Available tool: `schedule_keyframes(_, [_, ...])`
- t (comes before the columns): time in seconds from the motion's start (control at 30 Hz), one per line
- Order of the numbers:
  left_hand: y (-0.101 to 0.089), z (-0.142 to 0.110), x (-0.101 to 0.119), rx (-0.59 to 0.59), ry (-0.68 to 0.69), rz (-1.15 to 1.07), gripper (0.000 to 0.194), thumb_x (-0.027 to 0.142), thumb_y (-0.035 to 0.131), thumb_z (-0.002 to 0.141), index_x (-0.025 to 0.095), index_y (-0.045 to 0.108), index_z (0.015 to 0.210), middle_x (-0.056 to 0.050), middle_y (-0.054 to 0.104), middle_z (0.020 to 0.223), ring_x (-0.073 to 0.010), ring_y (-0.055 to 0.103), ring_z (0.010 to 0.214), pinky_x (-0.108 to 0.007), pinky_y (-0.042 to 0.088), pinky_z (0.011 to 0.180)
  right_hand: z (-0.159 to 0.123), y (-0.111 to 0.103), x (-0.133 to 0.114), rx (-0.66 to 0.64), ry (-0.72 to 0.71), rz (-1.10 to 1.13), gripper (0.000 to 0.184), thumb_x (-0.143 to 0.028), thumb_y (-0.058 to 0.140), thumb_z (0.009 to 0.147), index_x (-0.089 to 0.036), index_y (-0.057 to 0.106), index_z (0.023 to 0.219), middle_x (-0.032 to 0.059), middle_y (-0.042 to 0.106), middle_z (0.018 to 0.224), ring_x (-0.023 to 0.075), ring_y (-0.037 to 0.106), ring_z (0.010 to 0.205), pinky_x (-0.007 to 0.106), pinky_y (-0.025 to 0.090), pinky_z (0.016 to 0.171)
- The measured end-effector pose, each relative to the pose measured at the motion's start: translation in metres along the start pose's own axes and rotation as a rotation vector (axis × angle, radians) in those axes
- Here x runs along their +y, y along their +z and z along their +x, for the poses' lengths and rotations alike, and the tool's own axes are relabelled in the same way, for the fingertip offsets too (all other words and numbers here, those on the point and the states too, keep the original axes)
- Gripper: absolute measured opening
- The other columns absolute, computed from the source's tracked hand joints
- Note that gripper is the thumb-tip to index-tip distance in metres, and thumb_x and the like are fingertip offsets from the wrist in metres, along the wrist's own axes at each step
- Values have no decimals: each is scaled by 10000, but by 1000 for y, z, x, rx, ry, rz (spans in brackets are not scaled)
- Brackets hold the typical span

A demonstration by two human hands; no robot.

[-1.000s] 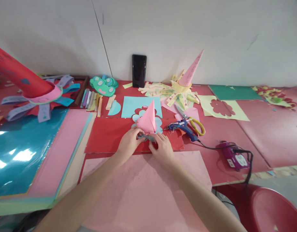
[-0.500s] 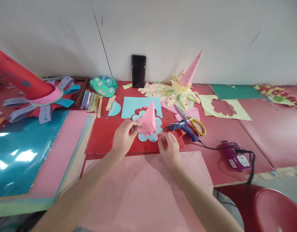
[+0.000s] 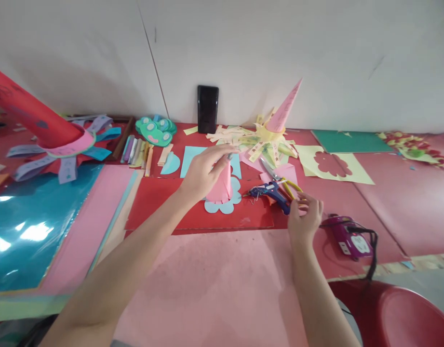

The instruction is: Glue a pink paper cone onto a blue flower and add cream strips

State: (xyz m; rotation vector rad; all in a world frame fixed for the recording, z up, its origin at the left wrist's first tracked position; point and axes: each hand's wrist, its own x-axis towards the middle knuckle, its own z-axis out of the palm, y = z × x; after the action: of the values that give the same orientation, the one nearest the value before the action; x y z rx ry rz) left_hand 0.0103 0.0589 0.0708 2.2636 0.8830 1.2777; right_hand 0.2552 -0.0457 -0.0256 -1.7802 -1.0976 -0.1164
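A pink paper cone [image 3: 221, 190] stands upright on a light blue scalloped paper flower [image 3: 223, 207]. My left hand [image 3: 207, 168] is closed over the cone's tip from above, with the thumb in front; the tip is hidden beneath the fingers. At the right, my right hand [image 3: 304, 212] has its fingers curled around the yellow handles of the scissors [image 3: 291, 187], which lie on the table. Just left of that hand, a blue glue gun [image 3: 274, 192] rests on its wire stand, partly over the scissors.
Red card [image 3: 164, 207] lies under the flower. A dark phone [image 3: 208, 110] leans against the wall. Beside it stands a pink cone hat [image 3: 284, 112] with yellow strips. At the left are a red paper hat [image 3: 41, 120] and crayons [image 3: 137, 152]; at the right, a purple power adapter [image 3: 352, 238].
My left hand has moved up from the cone's left side to its tip. My right hand has left the flower's edge and gone right to the scissors handles.
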Motion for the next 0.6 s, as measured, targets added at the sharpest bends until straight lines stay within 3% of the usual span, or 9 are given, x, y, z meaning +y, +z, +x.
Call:
schedule_keyframes(0.13, [0,2,4,-2,-85,-36,236,291,458,936,206,675,899,-18,719,954,-130,657,918,-235,496,820,-2,4,13,-53,102,41,232,-275,485,767,-182,572,961,50,521,902,142,538,699,311,466,638])
schedule_keyframes(0.4, [-1,-5,3,113,-61,16,216,343,527,897,195,680,858,-35,725,906,-143,664,874,-244,498,779,-6,11,9,-149,31,41,273,-344,503,808,-175,594,1003,97,621,966,200,580,865,378,471,778])
schedule_keyframes(0.6, [-3,-3,4,115,-22,76,257,381,489,913,213,671,844,-20,726,899,-140,661,868,-254,499,788,-5,17,6,-204,-53,-146,371,-488,486,830,-184,674,929,125,647,1032,267,540,1035,456,406,915])
